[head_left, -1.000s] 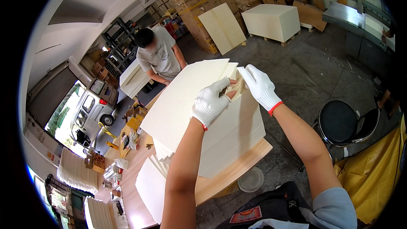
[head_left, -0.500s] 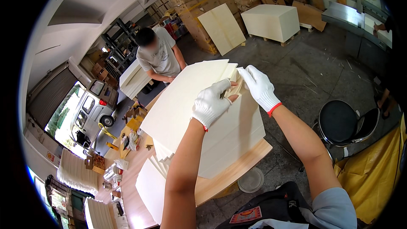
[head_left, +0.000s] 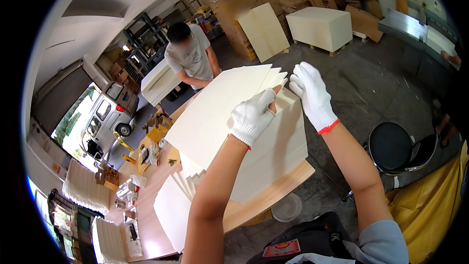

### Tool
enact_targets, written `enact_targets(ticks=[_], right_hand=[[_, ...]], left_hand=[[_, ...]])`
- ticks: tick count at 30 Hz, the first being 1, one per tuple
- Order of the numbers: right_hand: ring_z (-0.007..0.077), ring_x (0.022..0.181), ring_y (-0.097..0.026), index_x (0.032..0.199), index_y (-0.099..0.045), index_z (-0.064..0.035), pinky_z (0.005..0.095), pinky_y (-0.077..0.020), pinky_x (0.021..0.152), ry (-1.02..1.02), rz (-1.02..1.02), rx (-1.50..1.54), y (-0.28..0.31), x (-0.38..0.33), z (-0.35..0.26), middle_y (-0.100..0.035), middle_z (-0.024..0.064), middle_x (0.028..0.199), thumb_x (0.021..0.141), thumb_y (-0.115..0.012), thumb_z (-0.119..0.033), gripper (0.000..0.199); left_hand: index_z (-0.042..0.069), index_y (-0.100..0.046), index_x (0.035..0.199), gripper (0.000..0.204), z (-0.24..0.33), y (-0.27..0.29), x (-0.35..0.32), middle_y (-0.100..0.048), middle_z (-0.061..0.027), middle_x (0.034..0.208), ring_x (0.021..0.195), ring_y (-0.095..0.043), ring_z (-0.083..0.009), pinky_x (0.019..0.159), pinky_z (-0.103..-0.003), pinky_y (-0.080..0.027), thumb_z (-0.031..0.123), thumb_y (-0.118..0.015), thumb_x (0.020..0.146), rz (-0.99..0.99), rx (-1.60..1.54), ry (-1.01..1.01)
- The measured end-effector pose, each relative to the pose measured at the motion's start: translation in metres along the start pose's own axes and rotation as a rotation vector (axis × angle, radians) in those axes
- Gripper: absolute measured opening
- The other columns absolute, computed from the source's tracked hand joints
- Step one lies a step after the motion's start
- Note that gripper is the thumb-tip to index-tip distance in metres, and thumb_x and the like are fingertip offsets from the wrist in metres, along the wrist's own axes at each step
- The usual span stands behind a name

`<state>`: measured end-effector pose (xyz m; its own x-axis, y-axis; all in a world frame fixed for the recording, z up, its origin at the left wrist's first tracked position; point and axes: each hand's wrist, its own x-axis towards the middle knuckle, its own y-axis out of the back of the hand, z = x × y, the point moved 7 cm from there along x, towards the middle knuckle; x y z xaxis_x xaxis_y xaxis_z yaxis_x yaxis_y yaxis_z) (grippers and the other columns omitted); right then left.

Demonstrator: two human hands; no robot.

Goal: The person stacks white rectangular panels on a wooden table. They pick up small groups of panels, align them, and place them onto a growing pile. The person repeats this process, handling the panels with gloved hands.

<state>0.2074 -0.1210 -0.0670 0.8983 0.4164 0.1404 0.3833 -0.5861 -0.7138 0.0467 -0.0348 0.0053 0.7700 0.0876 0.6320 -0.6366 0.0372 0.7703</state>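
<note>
A tall stack of large white sheets point(head_left: 220, 102) stands on a light wooden table, its upper layers fanned out at the far right corner. My left hand point(head_left: 253, 115), in a white glove with bare fingertips, is curled at the right edge of these upper sheets. Whatever lies between its thumb and fingers is hidden. Just right of the fanned corner, my right hand point(head_left: 311, 93) is raised in a white glove with a red cuff. Its fingers are stretched up and slightly bent, holding nothing that I can see.
Across the table a person point(head_left: 193, 58) leans over another white stack point(head_left: 160, 80). More sheets point(head_left: 173, 210) lie at the near left of the wooden table point(head_left: 151, 234). A black stool point(head_left: 390, 146) and a bucket point(head_left: 287, 208) stand on the floor; a pallet load point(head_left: 320, 29) stands behind.
My right hand has lifted away from the sheets' corner, up and right. My left hand has shifted slightly right, its fingers curling in more. The fanned layers show more widely.
</note>
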Motion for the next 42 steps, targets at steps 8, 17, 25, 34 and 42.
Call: enact_targets(ticks=[8, 17, 25, 34, 42], right_hand=[[0.0288, 0.121, -0.063, 0.142, -0.053, -0.0139, 0.0492, -0.0582, 0.101, -0.748, -0.291, 0.254, -0.065, -0.056, 0.08, -0.062, 0.0105, 0.134, 0.102, -0.07, -0.019, 0.043], [0.0394, 0.134, -0.059, 0.138, -0.055, -0.0072, 0.0375, -0.0596, 0.105, -0.686, -0.33, -0.096, -0.091, -0.094, 0.09, -0.061, 0.0101, 0.138, 0.103, -0.068, -0.023, 0.04], [0.0263, 0.12, -0.067, 0.138, -0.057, -0.0055, 0.0461, -0.0607, 0.095, -0.598, -0.368, -0.258, -0.012, -0.122, 0.016, -0.065, 0.0086, 0.133, 0.102, -0.067, -0.02, 0.04], [0.026, 0.109, -0.073, 0.143, -0.052, 0.0035, 0.0398, -0.0674, 0.074, -0.524, -0.354, -0.496, -0.009, -0.177, -0.042, -0.068, 0.0143, 0.128, 0.106, -0.058, -0.016, 0.042], [0.0267, 0.115, -0.063, 0.151, -0.05, -0.0012, 0.0404, -0.0553, 0.094, 0.031, -1.134, -0.654, -0.143, -0.229, 0.067, -0.06, 0.0186, 0.137, 0.103, -0.065, -0.038, 0.063]], left_hand=[[0.018, -0.076, 0.108, 0.025, 0.01, 0.038, -0.088, -0.075, -0.0082, 0.102, 0.072, -0.07, -0.0318, 0.063, -0.041, -0.057, 0.007, -0.073, 0.085, 0.24, -0.09, -0.201], [0.011, -0.076, 0.112, 0.02, -0.036, 0.055, -0.227, -0.074, -0.0086, 0.123, 0.085, -0.072, -0.0262, 0.073, -0.037, -0.057, 0.017, -0.069, 0.094, 0.014, -0.252, 0.454], [0.004, -0.034, 0.162, 0.089, -0.037, 0.048, -0.288, -0.049, -0.0193, 0.158, 0.146, -0.05, -0.0368, 0.112, -0.053, -0.047, 0.073, -0.028, 0.105, 0.402, -2.191, 1.112], [-0.005, -0.052, 0.141, 0.062, -0.018, 0.098, -0.303, -0.066, -0.0125, 0.129, 0.112, -0.067, -0.0225, 0.09, -0.036, -0.058, 0.018, -0.082, 0.091, 0.278, -1.595, 1.241], [0.004, -0.042, 0.149, 0.054, -0.051, 0.166, -0.454, -0.06, -0.015, 0.137, 0.125, -0.063, -0.0329, 0.105, -0.053, -0.055, 0.002, -0.064, 0.1, 1.031, -1.383, 1.236]])
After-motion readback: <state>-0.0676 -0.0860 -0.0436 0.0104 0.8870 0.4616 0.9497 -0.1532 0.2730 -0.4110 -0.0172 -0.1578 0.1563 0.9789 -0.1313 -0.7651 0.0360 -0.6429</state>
